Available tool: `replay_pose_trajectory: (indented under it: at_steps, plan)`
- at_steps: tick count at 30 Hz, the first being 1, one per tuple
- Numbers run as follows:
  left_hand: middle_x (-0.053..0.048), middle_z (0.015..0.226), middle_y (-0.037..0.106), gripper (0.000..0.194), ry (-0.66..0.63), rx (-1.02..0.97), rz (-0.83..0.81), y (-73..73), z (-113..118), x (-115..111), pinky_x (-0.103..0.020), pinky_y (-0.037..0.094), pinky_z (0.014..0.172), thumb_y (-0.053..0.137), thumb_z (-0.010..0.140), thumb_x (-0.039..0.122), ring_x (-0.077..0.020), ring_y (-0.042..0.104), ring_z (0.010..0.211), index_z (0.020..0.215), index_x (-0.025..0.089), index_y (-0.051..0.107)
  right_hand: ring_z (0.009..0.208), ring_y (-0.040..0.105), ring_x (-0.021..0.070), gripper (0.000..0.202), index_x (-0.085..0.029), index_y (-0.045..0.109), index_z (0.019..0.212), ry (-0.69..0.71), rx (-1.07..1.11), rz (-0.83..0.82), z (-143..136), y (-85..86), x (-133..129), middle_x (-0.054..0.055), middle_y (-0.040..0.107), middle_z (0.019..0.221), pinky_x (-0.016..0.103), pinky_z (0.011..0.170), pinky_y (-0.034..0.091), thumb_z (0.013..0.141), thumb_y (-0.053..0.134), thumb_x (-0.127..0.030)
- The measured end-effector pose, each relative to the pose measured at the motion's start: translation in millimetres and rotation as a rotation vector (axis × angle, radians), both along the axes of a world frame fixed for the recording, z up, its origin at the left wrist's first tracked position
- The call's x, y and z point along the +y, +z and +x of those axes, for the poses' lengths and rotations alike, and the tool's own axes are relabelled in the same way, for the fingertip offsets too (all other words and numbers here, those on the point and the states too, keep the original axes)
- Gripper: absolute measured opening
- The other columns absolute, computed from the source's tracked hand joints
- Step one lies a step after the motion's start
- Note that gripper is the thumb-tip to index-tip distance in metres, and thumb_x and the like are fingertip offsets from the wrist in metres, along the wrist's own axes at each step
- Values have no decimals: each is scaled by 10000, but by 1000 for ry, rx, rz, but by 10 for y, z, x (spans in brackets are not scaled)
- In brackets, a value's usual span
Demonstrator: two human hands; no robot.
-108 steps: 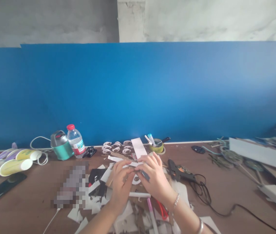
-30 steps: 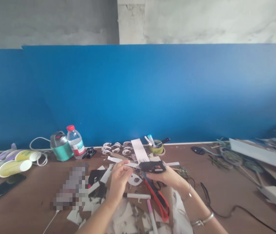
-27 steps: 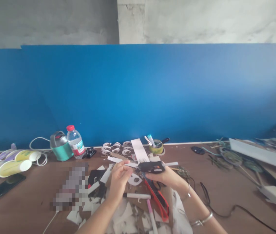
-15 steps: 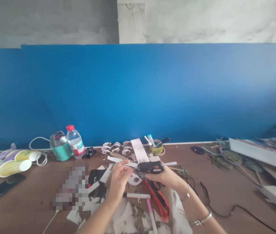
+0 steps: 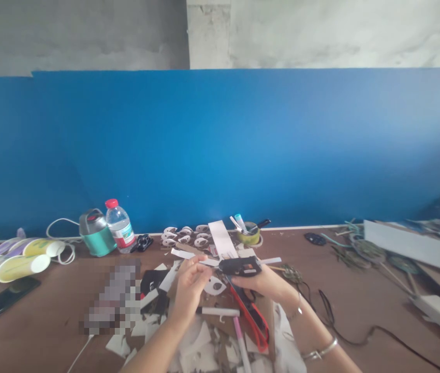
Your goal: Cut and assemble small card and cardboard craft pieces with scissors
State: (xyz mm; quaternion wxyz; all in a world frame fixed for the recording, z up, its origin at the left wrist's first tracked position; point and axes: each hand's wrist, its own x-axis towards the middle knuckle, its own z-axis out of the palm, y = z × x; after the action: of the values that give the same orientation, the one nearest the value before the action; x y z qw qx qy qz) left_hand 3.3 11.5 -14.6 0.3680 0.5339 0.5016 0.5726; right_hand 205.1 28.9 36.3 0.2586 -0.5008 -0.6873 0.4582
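Observation:
My right hand is wrapped round a black hot glue gun, with a white glue stick jutting from its right end. The nozzle points left, close to the fingertips of my left hand. Those fingers are pinched together; whatever is between them is too small to make out. A white paper strip passes behind them, and whether they grip it I cannot tell. Just below lies a white teardrop-shaped paper piece with a dark mark. Under the right hand rests a long red and black tool.
Paper scraps, a white marker and a pink-capped pen lie in front. Behind are several similar paper pieces, a tape roll holding pens and a water bottle. A black cable crosses the right side.

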Motion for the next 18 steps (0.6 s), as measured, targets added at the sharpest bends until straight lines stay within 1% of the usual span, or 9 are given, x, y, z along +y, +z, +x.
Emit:
replay_pose_trajectory:
  at_steps: [5, 11, 14, 18]
  plan:
    - [-61, 1169, 640, 277, 1, -21, -8, 2, 2, -4, -383, 393, 933, 663, 744, 462, -304, 548, 1115, 614, 218, 673, 414, 457, 89, 210, -158, 671, 817, 12, -7, -9, 13, -34, 15, -46, 508, 489, 193, 405, 360, 738, 632, -349]
    - [-58, 1182, 638, 271, -4, -20, -20, -3, 1, -4, -379, 399, 932, 665, 744, 453, -306, 548, 1123, 610, 218, 672, 395, 450, 80, 161, -157, 647, 738, 30, 0, -11, 1, -6, 9, -47, 501, 460, 175, 378, 327, 744, 621, -316]
    - [-58, 1185, 638, 273, -5, -13, -18, -7, -2, -1, -378, 397, 934, 660, 750, 452, -306, 540, 1136, 609, 218, 668, 400, 460, 84, 153, -157, 651, 762, 18, 10, -27, 8, -19, 12, -46, 513, 468, 178, 383, 344, 738, 627, -307]
    - [-63, 1181, 645, 281, -7, -5, -14, -3, -1, 1, -383, 395, 937, 655, 750, 460, -306, 543, 1132, 610, 216, 667, 406, 470, 90, 159, -151, 630, 713, 0, -2, -35, 16, -45, 21, -41, 515, 461, 180, 383, 342, 739, 627, -309]
